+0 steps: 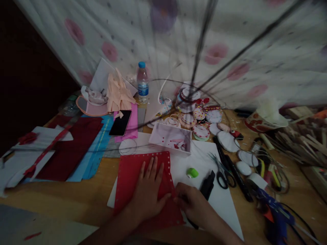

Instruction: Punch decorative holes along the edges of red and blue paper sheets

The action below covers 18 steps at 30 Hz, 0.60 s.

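red sheet (126, 183) just in front of box (167, 148), partly over white paper (222, 214) | left hand (149, 189) spread flat on red sheet | right hand (190, 202) curled at red sheet's right edge, cannot tell what it pinches | green cap (193, 172), scissors (220, 169) right of and nearer than box | phone (120, 124) left of box

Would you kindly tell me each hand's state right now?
Left hand: open, flat on the red sheet.
Right hand: closed at the sheet's right edge; what it holds cannot be told.
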### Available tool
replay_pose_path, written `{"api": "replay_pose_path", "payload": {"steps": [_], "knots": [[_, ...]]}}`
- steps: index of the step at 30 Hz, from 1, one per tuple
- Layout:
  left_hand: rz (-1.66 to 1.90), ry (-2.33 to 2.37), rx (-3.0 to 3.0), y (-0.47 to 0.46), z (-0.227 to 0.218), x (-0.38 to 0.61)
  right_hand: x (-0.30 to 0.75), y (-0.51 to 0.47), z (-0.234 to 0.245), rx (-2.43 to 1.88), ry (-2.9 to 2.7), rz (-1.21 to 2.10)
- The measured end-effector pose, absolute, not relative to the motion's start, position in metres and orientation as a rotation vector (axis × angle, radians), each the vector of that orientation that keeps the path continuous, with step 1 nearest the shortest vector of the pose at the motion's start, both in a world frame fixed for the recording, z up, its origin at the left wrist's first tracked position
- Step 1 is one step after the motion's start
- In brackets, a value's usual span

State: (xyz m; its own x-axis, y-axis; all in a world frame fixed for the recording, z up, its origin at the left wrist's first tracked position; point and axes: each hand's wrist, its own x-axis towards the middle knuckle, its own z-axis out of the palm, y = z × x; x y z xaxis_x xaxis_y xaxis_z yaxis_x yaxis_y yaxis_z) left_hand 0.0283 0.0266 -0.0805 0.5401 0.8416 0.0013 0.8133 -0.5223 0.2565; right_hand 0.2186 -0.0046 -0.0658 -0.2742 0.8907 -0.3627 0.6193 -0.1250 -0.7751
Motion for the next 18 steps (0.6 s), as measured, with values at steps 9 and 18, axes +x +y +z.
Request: {"api": "replay_pose_path", "payload": {"steps": [9,18], "knots": [[0.184,1.407,2.582,0.027,-0.083,0.028,0.222,-0.007,-0.063,-1.687,-1.886,1.403],[0.211,1.436,2.582,0.03,-0.082,0.026,0.22,-0.016,-0.036,-1.613,-2.066,1.304]]}}
